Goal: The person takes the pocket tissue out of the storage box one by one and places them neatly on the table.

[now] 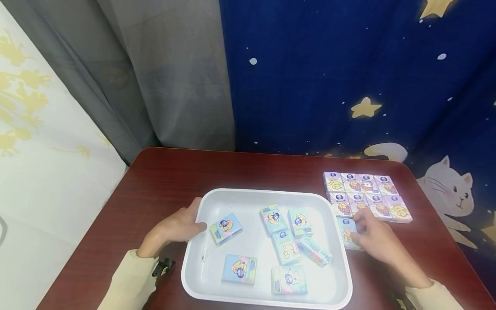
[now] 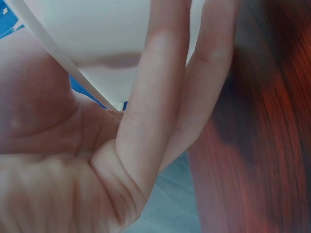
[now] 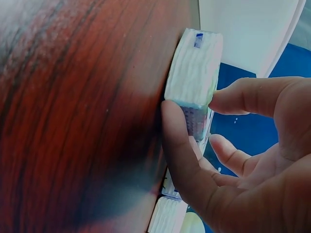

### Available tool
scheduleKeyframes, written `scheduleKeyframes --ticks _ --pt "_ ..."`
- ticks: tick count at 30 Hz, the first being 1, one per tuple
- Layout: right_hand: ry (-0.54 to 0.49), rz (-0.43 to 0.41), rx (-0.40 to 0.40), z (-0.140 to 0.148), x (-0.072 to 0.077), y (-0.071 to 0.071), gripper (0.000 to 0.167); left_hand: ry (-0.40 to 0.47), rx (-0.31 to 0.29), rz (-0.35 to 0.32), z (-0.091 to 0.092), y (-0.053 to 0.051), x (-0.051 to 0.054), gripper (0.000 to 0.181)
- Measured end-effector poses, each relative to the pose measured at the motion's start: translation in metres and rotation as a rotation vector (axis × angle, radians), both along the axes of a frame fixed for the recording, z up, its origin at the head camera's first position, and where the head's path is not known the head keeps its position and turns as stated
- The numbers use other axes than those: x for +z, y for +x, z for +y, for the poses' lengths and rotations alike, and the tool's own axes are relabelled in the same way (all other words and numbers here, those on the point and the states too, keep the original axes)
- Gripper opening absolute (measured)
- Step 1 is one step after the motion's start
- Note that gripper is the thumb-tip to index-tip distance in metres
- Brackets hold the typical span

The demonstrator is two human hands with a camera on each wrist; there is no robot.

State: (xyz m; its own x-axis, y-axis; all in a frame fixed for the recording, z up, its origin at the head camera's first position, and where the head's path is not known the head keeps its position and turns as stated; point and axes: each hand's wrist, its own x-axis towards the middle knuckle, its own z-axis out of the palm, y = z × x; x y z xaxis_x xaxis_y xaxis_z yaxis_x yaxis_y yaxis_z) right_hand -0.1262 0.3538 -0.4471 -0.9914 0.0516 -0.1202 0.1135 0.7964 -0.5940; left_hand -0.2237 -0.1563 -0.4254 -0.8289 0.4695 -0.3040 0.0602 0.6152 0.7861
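My left hand (image 1: 181, 223) grips the left rim of a white tray (image 1: 267, 192), thumb over the edge and fingers along the outer wall. In the left wrist view two fingers (image 2: 153, 102) lie against the tray's outside. To the right of the tray, my right hand (image 1: 377, 237) holds a light-blue tissue pack (image 1: 346, 226) flat on the table, just below the left end of two rows of purple tissue packs (image 1: 381, 206). In the right wrist view the thumb (image 3: 243, 95) touches its upper face and a finger reaches its end; layered white tissue (image 3: 194, 68) shows at its side.
Several light-blue tissue packs (image 1: 286, 247) lie scattered in the tray, mostly toward its right half. Everything stands on a dark red-brown wooden table (image 1: 232, 168). Grey and star-patterned blue curtains (image 1: 302, 86) hang behind the table's far edge.
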Motion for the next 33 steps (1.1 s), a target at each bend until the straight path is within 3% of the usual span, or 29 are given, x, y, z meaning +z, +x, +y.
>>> scheduleKeyframes --ticks 9,15,21,27,33 --pt "0.039 0.016 -0.006 0.001 0.002 -0.003 0.045 -0.001 0.002 0.003 0.001 0.0 0.0 0.07" --pt "0.08 0.091 0.008 -0.004 0.008 -0.004 0.04 0.008 0.003 -0.003 0.0 0.0 0.0 0.071" --pt "0.08 0.152 0.041 -0.018 0.028 -0.002 0.037 0.005 0.012 -0.004 0.0 0.0 -0.001 0.071" --pt "0.102 0.144 0.101 -0.043 0.05 0.007 0.028 0.005 0.01 -0.003 0.0 0.0 0.0 0.071" --pt "0.146 0.145 0.197 -0.071 0.061 0.016 0.031 0.002 0.006 0.007 0.001 0.001 0.0 0.069"
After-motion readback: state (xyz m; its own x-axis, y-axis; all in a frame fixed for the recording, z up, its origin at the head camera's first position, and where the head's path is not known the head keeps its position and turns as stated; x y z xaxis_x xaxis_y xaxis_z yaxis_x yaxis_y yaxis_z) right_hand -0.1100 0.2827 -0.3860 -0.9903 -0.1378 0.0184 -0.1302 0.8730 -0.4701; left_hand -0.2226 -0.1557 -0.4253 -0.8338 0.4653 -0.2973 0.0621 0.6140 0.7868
